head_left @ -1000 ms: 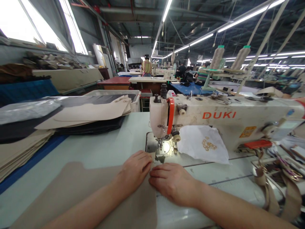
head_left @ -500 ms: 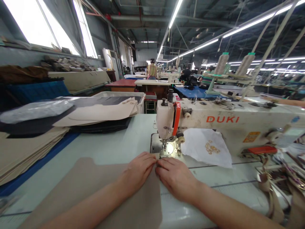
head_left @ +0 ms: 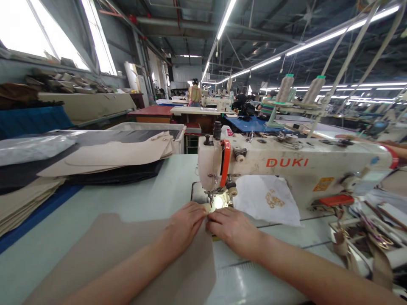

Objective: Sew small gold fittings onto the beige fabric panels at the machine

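A large taupe fabric panel lies flat on the table, its upper right corner at the sewing machine. My left hand pinches that corner, fingers pressed together just in front of the needle plate. Close against it, my right hand has its fingers closed at the same edge, the tips nearly meeting the left ones. A small light-coloured bit shows at the left fingertips beneath the presser foot; the exact grip is partly hidden by the fingers.
Stacked beige panels and a plastic bag lie on the left. A white cloth with gold marks rests against the machine. Straps hang over a tray at right. Thread cones stand behind. A person is further back.
The view has shifted slightly, so the machine and stacks appear further left. Both hands keep their place at the panel's corner, now a little closer to the needle.
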`<state>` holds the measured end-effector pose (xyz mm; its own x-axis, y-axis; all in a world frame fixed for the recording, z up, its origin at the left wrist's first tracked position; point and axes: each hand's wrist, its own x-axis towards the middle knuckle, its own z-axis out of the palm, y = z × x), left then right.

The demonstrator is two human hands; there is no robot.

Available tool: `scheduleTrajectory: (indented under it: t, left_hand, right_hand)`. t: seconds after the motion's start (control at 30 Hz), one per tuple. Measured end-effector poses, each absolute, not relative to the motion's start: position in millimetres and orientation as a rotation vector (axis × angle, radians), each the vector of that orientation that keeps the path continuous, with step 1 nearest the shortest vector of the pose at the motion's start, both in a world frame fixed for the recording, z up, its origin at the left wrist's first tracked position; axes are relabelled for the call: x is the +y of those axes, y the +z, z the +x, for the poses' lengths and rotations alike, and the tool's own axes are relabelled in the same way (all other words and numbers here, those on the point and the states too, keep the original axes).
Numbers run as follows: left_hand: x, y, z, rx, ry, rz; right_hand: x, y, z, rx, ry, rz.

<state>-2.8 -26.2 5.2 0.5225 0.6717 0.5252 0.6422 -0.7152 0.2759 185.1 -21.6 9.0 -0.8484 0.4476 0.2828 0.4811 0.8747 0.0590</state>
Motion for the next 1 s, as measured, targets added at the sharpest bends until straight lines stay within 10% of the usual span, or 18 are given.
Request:
scheduleTrajectory:
  t: [1.0]
  left_hand:
    - [12.7, 3.7, 2.6, 1.164, 0.957, 2.658]
  right_hand:
    - [-0.5, 6.9, 188.4, -2.709, -0.055, -0.844]
